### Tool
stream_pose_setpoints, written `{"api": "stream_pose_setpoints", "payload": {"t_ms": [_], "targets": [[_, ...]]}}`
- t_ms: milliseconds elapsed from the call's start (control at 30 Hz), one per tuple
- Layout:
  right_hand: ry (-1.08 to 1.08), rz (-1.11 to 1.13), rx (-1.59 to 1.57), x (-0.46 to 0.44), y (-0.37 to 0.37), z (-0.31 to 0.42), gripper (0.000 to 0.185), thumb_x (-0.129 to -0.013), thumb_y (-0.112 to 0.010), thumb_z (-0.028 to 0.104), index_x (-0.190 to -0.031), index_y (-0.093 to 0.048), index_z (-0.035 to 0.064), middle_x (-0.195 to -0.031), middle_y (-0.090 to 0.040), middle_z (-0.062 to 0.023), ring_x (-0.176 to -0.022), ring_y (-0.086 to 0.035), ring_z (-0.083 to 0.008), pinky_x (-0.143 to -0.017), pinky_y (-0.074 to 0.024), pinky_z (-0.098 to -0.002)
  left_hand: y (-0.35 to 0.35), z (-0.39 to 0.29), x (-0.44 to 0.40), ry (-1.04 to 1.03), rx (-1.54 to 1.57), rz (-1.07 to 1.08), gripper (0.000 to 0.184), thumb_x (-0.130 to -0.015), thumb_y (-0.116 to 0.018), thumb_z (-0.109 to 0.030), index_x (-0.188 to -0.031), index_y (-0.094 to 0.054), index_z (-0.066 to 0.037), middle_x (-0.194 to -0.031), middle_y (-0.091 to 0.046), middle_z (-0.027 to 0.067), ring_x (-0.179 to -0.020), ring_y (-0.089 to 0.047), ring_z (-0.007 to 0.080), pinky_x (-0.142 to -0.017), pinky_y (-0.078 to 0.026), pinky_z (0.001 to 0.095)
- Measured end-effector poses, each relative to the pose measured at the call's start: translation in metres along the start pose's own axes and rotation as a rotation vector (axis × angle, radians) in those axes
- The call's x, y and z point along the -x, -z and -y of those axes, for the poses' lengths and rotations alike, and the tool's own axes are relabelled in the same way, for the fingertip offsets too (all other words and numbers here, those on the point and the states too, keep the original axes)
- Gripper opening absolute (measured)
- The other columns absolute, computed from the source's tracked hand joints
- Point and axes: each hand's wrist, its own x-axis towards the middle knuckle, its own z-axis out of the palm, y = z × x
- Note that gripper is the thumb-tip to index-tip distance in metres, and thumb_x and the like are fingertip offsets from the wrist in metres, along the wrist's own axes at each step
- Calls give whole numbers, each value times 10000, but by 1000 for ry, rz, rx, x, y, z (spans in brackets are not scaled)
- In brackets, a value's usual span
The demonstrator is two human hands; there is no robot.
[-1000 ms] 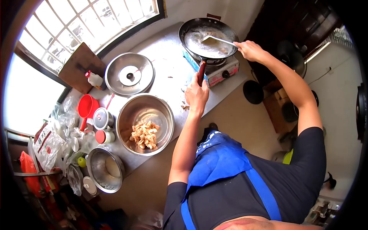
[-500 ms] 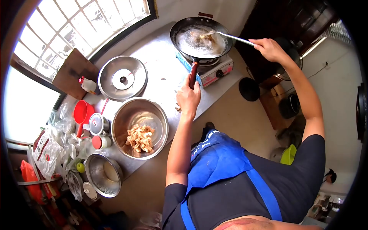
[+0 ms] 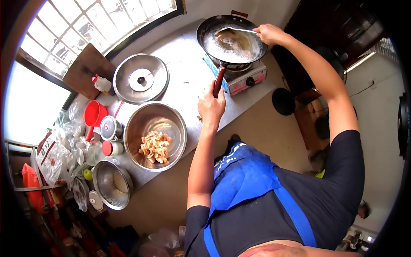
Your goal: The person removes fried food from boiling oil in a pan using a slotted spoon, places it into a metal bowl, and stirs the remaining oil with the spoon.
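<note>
My left hand (image 3: 211, 105) is wrapped around the red-brown handle (image 3: 219, 81) of a black wok (image 3: 204, 31). The wok sits on a portable gas stove (image 3: 258, 76) and holds bubbling, foamy oil (image 3: 237, 45); a browner patch shows in its middle. My right hand (image 3: 269, 34) grips the pale handle of a spatula (image 3: 242, 30), whose head dips into the oil near the wok's far left side. Its exact shape is partly hidden. Left of my left forearm, a large steel bowl (image 3: 177, 132) contains a heap of golden fried pieces (image 3: 155, 147).
A round steel lid (image 3: 124, 85) lies beside the big bowl. Further left are a red dipper (image 3: 95, 112), a lidded steel cup (image 3: 110, 127), a red-topped jar (image 3: 112, 148), a smaller steel bowl (image 3: 100, 180) and plastic bags (image 3: 51, 150). A board (image 3: 87, 70) leans by the window.
My right hand has moved left, closer over the wok's rim, and the spatula head has shifted toward the far left of the oil. My left hand stays on the handle. The view has shifted slightly.
</note>
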Motion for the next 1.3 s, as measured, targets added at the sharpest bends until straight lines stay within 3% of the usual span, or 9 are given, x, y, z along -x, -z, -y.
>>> {"api": "stream_pose_setpoints", "payload": {"t_ms": [100, 267, 500, 567, 633, 733, 1167, 1233, 1300], "targets": [[67, 55, 47, -7, 4, -3, 324, -1019, -545, 149, -1283, -710, 61, -1213, -734, -175, -1145, -681, -363, -962, -547, -442, -5, 5, 0, -2, -16, -8, 470, -907, -723, -301, -1342, -691, -123, -959, -755, 241, -870, -742, 415, -810, -575, 466], [102, 77, -14, -36, -7, -28, 350, -1008, -540, 134, -1313, -693, 52, -1020, -746, -239, -904, -742, -358, -756, -596, -443, -6, 3, 2, -19, 29, -28, 451, -930, -702, -291, -1353, -678, -137, -939, -755, 235, -862, -735, 434, -803, -575, 503], [139, 126, -8, 8, 16, -14, 354, -1012, -566, 142, -1333, -689, 59, -1103, -745, -229, -1015, -719, -380, -883, -554, -455, -8, 3, 3, -12, 29, -51, 453, -931, -698, -287, -1356, -670, -134, -953, -757, 232, -867, -735, 435, -807, -572, 504], [57, 170, 13, 17, 17, -16, 381, -1048, -545, 149, -1415, -635, 93, -1085, -746, -221, -972, -703, -375, -843, -554, -440, -10, 6, 3, -45, -5, -73, 448, -927, -699, -284, -1348, -675, -131, -957, -758, 231, -865, -736, 433, -811, -573, 502], [122, 132, 6, 19, 10, -24, 393, -1054, -546, 163, -1434, -618, 94, -1049, -748, -205, -874, -710, -356, -762, -572, -445, -9, 3, 4, -37, 7, -63, 446, -925, -700, -282, -1343, -679, -126, -957, -757, 233, -863, -737, 432, -810, -573, 501], [-62, 233, -87, 28, 7, -39, 406, -1069, -525, 192, -1459, -600, 105, -940, -719, -167, -610, -650, -302, -503, -516, -432, -9, 4, 3, -39, 15, -53, 444, -919, -704, -279, -1333, -684, -117, -953, -757, 234, -860, -738, 429, -808, -573, 496], [112, 241, -146, 83, -19, -97, 400, -1072, -508, 189, -1454, -610, 128, -949, -724, -159, -626, -651, -275, -522, -527, -426, -8, 5, 2, -55, 20, -51, 448, -914, -714, -277, -1330, -683, -112, -964, -759, 230, -883, -742, 412, -826, -571, 481], [197, 164, -233, 95, -18, -96, 407, -1080, -499, 206, -1470, -600, 149, -796, -657, -107, -523, -551, -199, -447, -452, -375, -6, 3, 3, -48, 23, -49, 448, -914, -717, -276, -1328, -684, -109, -977, -760, 229, -892, -742, 410, -832, -571, 478], [-139, 333, -445, 119, 2, -88, 411, -1090, -491, 230, -1485, -592, 178, -659, -500, -19, -452, -388, -105, -403, -336, -303, -5, 1, 3, -43, 25, -39, 447, -913, -720, -275, -1326, -686, -106, -990, -761, 228, -902, -743, 408, -838, -572, 474]]}}
